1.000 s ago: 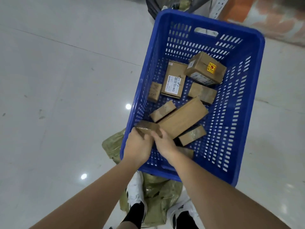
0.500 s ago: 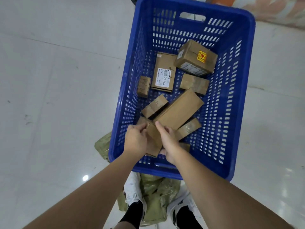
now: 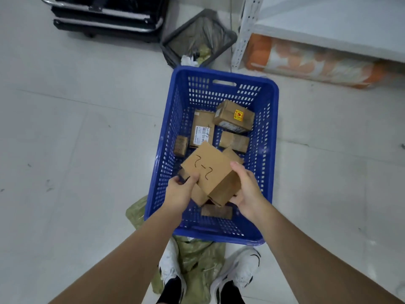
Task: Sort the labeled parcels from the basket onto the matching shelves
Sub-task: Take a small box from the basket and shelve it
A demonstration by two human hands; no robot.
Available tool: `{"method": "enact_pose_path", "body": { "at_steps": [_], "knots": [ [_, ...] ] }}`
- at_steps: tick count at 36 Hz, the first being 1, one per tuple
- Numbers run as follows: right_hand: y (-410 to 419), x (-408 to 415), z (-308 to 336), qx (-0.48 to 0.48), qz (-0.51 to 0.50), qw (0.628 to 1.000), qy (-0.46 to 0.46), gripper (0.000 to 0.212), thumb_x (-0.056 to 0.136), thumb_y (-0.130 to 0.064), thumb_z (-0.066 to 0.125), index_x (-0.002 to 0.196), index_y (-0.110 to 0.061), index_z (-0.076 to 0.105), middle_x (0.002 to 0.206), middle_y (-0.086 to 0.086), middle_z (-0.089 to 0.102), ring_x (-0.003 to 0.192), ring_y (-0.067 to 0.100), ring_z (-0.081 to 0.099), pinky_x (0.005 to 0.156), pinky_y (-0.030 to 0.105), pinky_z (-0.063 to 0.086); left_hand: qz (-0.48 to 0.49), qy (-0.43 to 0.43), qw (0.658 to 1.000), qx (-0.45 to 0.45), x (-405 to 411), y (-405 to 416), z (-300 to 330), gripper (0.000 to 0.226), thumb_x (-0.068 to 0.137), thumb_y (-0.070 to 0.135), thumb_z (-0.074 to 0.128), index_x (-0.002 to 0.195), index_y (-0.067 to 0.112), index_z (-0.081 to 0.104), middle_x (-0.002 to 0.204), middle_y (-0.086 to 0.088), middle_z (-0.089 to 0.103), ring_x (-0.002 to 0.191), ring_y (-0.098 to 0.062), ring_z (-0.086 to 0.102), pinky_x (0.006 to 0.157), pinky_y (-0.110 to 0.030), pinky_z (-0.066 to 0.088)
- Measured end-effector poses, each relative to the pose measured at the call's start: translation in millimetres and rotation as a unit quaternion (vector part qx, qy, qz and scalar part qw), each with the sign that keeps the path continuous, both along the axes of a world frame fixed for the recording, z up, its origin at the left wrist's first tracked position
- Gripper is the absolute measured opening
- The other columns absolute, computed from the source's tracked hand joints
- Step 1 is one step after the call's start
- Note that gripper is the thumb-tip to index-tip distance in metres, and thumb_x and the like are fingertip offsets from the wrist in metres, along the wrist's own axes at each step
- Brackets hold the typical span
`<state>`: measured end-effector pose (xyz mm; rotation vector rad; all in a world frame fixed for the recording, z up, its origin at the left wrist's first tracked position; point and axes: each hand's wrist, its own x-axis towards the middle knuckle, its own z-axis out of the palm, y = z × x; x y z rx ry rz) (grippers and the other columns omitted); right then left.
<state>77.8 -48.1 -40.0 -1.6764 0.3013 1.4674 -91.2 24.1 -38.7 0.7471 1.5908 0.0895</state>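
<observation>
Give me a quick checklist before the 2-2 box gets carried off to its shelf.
1. Hold on box: ok. Left hand grips the near-left corner, right hand cups the right side of the long cardboard box.
2. Label readable: ok, "2-2" handwritten on top.
3. Box free of the blue basket: cannot tell; it sits above the other parcels, its underside hidden.
4. Matching shelf: cannot tell; only an unlabeled edge of the white shelf shows.
5. Footing: not ok, a green bag lies between the shoes.
</observation>
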Motion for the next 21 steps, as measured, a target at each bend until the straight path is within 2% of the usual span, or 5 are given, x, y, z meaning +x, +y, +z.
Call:
{"method": "enact_pose_path", "body": {
  "at_steps": [3, 6, 11, 16, 21],
  "knots": [
    [11.7, 19.4, 47.1, 0.038, 0.048, 0.998, 0.005, 0.066, 0.079, -0.062, 0.073, 0.134, -0.028, 0.061, 0.134, 0.008, 0.068, 0.122, 0.028, 0.064, 0.084, 0.049, 0.059, 0.032, -0.043, 0.998, -0.015, 5.2, 17.4, 34.2, 0.102, 0.078, 0.063, 0.08, 0.156, 0.017, 0.033, 0.134, -0.002, 0.06, 0.11, -0.017, 0.06, 0.101, -0.041, 0.051],
    [16.7, 36.8, 96.4, 0.095, 0.082, 0.991, 0.044, 0.043, 0.1, -0.051, 0.053, 0.134, -0.027, 0.064, 0.132, 0.009, 0.07, 0.124, 0.029, 0.063, 0.096, 0.05, 0.054, 0.04, -0.069, 0.997, 0.003, 7.8, 40.9, 79.7, 0.086, 0.082, 0.064, 0.075, 0.148, 0.018, 0.045, 0.134, -0.003, 0.061, 0.109, -0.016, 0.061, 0.079, -0.034, 0.052],
    [28.0, 49.2, 181.9, 0.156, 0.091, 0.981, 0.066, 0.059, 0.089, -0.054, 0.064, 0.141, -0.027, 0.059, 0.135, 0.008, 0.069, 0.129, 0.03, 0.06, 0.099, 0.05, 0.052, 0.021, -0.176, 0.983, -0.044, 16.8, 65.7, 177.0, 0.05, 0.087, 0.065, 0.067, 0.12, 0.027, 0.062, 0.127, -0.009, 0.064, 0.114, -0.032, 0.064, 0.109, -0.054, 0.048],
    [42.8, 64.9, 291.9, 0.187, 0.171, 0.967, 0.023, 0.053, 0.08, -0.043, 0.073, 0.126, -0.019, 0.07, 0.11, 0.008, 0.072, 0.098, 0.024, 0.067, 0.088, 0.043, 0.057, 0.033, -0.213, 0.975, 0.046, 32.9, 84.1, 290.5, 0.041, 0.096, 0.052, 0.062, 0.115, 0.016, 0.066, 0.091, -0.004, 0.068, 0.086, -0.024, 0.064, 0.071, -0.036, 0.055],
    [57.5, 85.0, 428.4, 0.199, 0.291, 0.931, -0.095, 0.059, 0.084, -0.052, 0.075, 0.133, -0.02, 0.064, 0.122, 0.005, 0.074, 0.111, 0.027, 0.069, 0.107, 0.051, 0.052, -0.138, -0.21, 0.957, 0.148, 38.3, 112.4, 406.1, 0.048, 0.091, 0.047, 0.072, 0.126, 0.015, 0.066, 0.095, 0.0, 0.076, 0.081, -0.014, 0.072, 0.075, -0.033, 0.055]
  ]
}}
